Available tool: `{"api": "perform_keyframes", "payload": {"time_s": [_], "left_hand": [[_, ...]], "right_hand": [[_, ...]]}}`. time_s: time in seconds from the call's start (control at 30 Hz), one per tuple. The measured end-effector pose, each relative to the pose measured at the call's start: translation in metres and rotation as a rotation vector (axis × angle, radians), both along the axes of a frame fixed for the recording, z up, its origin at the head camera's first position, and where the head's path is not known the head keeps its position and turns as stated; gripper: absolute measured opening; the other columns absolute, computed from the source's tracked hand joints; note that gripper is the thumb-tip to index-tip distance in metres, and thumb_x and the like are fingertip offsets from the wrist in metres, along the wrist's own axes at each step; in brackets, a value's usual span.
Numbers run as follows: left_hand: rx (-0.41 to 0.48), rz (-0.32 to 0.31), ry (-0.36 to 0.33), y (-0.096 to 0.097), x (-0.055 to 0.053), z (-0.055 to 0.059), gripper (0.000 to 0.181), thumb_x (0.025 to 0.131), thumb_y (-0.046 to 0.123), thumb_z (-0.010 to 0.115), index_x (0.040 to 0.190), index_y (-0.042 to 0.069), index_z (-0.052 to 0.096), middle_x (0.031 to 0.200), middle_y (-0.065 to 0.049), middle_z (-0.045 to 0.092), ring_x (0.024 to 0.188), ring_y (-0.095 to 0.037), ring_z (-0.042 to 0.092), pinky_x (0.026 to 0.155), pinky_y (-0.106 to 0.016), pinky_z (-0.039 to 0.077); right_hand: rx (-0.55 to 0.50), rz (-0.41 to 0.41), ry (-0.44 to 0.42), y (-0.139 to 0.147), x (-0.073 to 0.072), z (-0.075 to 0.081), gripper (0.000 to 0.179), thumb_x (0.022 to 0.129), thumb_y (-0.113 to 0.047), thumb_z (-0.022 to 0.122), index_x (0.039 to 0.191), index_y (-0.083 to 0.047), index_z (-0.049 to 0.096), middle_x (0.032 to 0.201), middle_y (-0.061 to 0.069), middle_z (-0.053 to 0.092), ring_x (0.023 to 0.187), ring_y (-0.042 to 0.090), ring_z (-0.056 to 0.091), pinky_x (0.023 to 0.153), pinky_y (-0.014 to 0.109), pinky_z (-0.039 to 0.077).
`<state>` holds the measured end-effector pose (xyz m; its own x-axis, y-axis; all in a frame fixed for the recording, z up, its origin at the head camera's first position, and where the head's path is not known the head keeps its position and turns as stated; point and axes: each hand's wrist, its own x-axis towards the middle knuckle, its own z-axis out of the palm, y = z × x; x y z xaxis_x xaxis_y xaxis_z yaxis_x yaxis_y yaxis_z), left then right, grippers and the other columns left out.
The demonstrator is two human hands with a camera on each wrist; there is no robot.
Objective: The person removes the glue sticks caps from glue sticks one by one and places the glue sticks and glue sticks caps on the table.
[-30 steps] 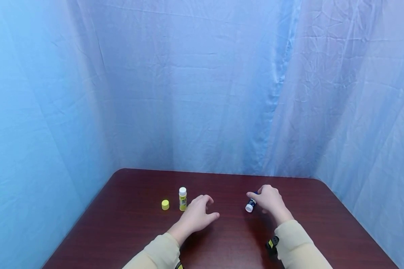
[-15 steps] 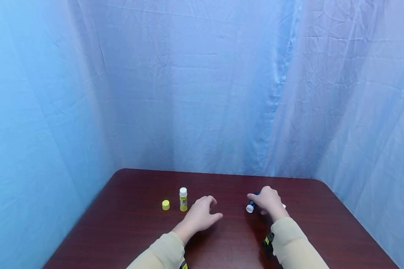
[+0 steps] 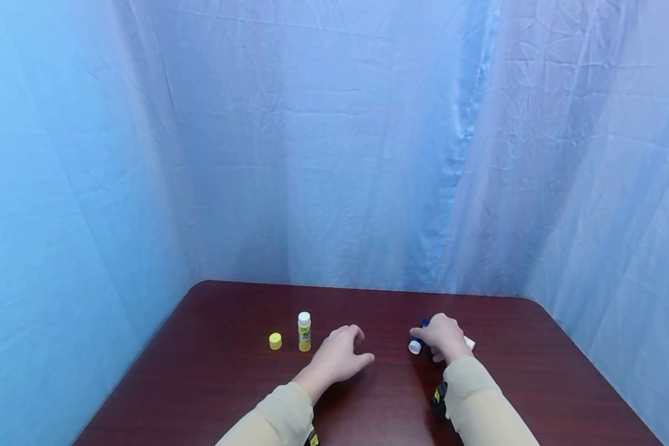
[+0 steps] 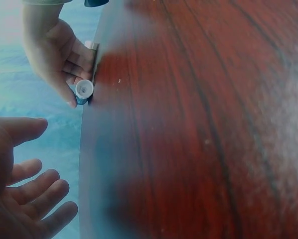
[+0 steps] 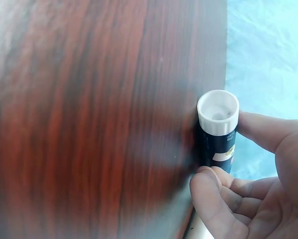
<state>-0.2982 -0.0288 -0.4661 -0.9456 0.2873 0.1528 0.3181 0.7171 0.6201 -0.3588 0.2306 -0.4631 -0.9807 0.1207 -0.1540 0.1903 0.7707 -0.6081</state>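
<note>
My right hand [image 3: 445, 334] pinches a dark blue glue stick [image 5: 219, 149] lying on its side on the table. The thumb is on one side of it and the fingers on the other. Its hollow white end [image 3: 415, 347] points towards me, and a bit of blue shows past the hand at the far end. My left hand [image 3: 337, 356] is held over the table with fingers relaxed and nothing in them. Just left of it a yellow glue stick [image 3: 304, 334] with a white end up stands upright. Beside that sits a small yellow cap [image 3: 275, 341].
A small white object [image 3: 469, 343] lies on the table just right of my right hand, partly hidden by it. The dark red wooden table [image 3: 379, 396] ends at a light blue curtain [image 3: 334, 186] behind and on both sides.
My left hand has drifted slightly right. My right forearm has shifted a little left and the hand slightly nearer, uncovering the white object. The glue sticks and cap stay nearly in place.
</note>
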Motion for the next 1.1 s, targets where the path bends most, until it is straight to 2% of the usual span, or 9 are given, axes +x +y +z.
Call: {"api": "perform_keyframes", "payload": {"time_s": [0.6,0.9,1.1], "left_hand": [[0.004,-0.001,-0.017,0.011,-0.003,0.003,0.038,0.088,0.031,0.08,0.114,0.008,0.065,0.108,-0.008,0.065,0.094,-0.021,0.061,0.086,-0.042,0.054],[-0.012,0.004,-0.012,0.009,-0.004,0.0,0.038,0.088,0.032,0.08,0.114,0.008,0.065,0.108,-0.007,0.065,0.095,-0.021,0.062,0.086,-0.042,0.054],[-0.006,0.009,-0.005,0.007,-0.001,0.004,0.039,0.088,0.033,0.08,0.116,0.009,0.064,0.112,-0.008,0.066,0.095,-0.02,0.062,0.086,-0.041,0.055]], "right_hand": [[-0.013,-0.017,-0.011,-0.005,-0.007,-0.008,0.038,0.09,-0.03,0.077,0.091,0.006,0.063,0.074,0.019,0.061,0.06,0.027,0.064,0.05,0.037,0.057],[-0.027,-0.007,-0.007,-0.005,-0.008,-0.01,0.034,0.09,-0.026,0.077,0.087,0.005,0.063,0.072,0.018,0.059,0.054,0.026,0.065,0.05,0.038,0.057],[-0.025,0.001,-0.005,-0.006,-0.005,-0.007,0.031,0.091,-0.024,0.075,0.085,0.004,0.062,0.07,0.017,0.059,0.054,0.026,0.066,0.049,0.037,0.057]]}}
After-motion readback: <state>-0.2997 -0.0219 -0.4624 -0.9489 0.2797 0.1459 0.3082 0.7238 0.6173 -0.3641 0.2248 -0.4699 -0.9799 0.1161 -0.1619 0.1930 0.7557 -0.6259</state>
